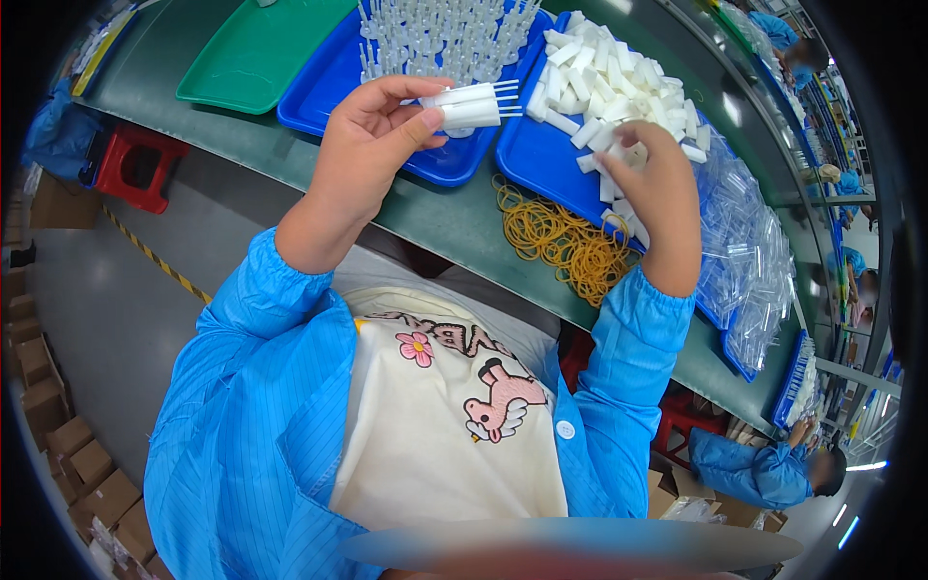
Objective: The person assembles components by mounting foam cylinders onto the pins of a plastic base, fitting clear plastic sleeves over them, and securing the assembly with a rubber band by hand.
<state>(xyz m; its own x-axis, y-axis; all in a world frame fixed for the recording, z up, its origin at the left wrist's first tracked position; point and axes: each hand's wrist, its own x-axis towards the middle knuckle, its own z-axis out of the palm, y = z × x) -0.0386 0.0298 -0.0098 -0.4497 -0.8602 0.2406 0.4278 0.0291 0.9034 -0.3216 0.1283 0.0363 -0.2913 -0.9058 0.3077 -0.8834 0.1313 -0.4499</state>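
My left hand (387,126) is closed round a small bundle of white foam sleeves (468,104), with thin white rods sticking out at their right ends. It hangs above the front of a blue tray (440,169) that holds many upright translucent rod-like parts (435,43). To the right, my right hand (650,159) reaches over a second blue tray (551,179), its thumb and fingers curled at the heap of short white foam tubes (619,77). Whether a tube is pinched between those fingertips I cannot make out.
Yellow rubber bands (565,242) lie in a pile on the green table (445,227) near its front edge. Clear plastic tubes (739,232) fill a tray at the right. A green tray (227,68) is at the far left. Red stools (140,166) and a co-worker (764,469) are nearby.
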